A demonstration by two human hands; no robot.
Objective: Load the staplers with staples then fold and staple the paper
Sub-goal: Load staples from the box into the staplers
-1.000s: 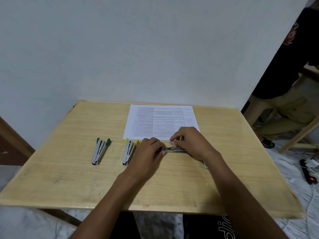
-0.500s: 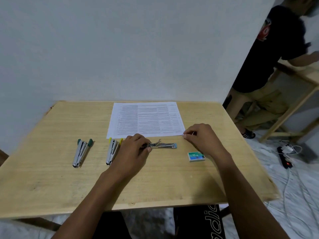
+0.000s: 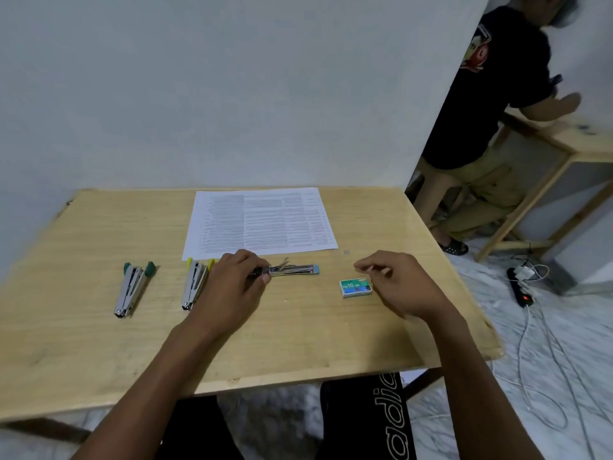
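Showing the loading stage, head view. L. hand grips the rear end of the blue-tipped stapler, which lies opened on the wooden table, just in front of the printed paper sheet. R. hand hovers just beside the staple box, fingers curled, thumb against forefinger; whether it pinches a staple strip can't be told. Green-tipped stapler and yellow-tipped stapler lie further to the person's left; whether they're loaded isn't visible. Sheet is flat and unfolded.

Risks, as judged:
1. A strip, if held, is thin & brittle, so a skewed entry into the magazine would likely snap or jam it.
2. The stapler is gripped at one end only. A push at the front may swing it toward the sheet's edge.
3. The spring pusher may snap back on fingertips if the L. grip slips.
4. The box sits near the R. wrist — a careless sweep could knock it over and spill staples.
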